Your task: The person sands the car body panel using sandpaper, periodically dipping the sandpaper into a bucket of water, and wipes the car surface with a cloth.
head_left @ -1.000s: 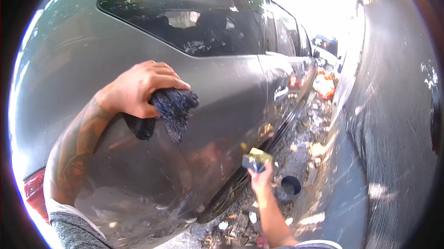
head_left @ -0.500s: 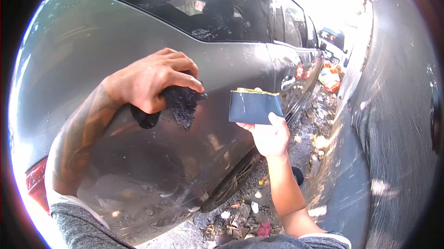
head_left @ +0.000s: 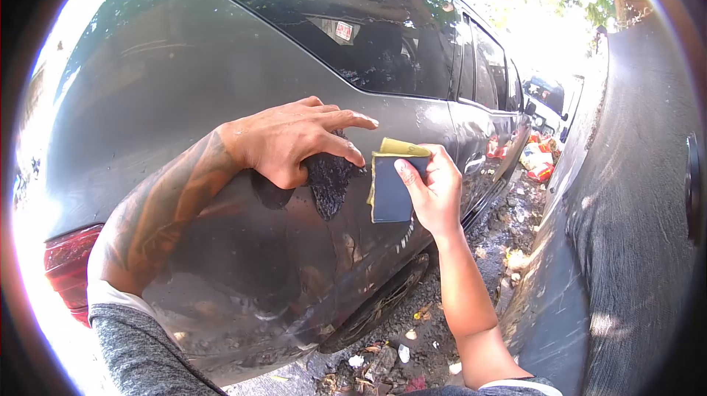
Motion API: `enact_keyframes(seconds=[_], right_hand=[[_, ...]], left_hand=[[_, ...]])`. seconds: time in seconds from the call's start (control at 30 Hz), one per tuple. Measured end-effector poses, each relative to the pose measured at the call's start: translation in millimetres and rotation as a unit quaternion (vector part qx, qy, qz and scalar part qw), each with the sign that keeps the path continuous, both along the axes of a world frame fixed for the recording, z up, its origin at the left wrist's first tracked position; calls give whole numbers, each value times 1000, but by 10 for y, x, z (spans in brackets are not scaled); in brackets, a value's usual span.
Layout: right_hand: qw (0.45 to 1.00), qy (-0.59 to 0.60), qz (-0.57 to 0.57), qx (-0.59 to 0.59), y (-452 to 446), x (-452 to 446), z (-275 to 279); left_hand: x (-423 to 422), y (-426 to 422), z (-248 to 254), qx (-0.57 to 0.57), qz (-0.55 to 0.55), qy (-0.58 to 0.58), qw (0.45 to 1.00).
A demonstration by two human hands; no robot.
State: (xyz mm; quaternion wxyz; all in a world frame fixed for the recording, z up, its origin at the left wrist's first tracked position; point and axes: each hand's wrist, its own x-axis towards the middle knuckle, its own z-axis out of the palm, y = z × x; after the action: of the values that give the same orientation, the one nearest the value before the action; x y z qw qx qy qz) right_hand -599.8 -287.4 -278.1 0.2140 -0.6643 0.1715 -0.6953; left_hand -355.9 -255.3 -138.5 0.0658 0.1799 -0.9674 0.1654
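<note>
My left hand (head_left: 287,142) grips a wet black cloth (head_left: 329,186) beside the car's rear side panel, its index finger stretched toward my right hand (head_left: 440,186). Between the thumb and fingers of that right hand is a folded sheet of sandpaper (head_left: 390,193), dark grey on the outer face with a yellowish backing showing along the top and left edge. Drops fall just below the sheet. A small gap separates the cloth from the sandpaper. Behind both hands is the grey car (head_left: 169,87), its lower side wet and dull.
A dark wall (head_left: 626,175) runs along the right, leaving a narrow, littered strip of ground (head_left: 486,249) by the car. The rear wheel (head_left: 383,300) and red tail light (head_left: 70,263) are low down. Red and white packets (head_left: 540,157) lie farther ahead.
My right hand has turned the sandpaper and now grips its right side, with the yellowish backing showing more. My left hand has come closer to it with the cloth, its index finger extended.
</note>
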Motion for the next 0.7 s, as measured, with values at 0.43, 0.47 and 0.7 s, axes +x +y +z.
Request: enact_keyframes(seconds=[0.43, 0.47, 0.7], right_hand=[[988, 117, 57, 85, -55, 10, 294], [988, 115, 57, 86, -54, 9, 276], [984, 53, 126, 118, -24, 67, 229]], left_hand=[[-8, -14, -18, 26, -29, -3, 999], [-15, 0, -18, 39, -9, 11, 999], [-10, -11, -1, 45, -12, 5, 999]])
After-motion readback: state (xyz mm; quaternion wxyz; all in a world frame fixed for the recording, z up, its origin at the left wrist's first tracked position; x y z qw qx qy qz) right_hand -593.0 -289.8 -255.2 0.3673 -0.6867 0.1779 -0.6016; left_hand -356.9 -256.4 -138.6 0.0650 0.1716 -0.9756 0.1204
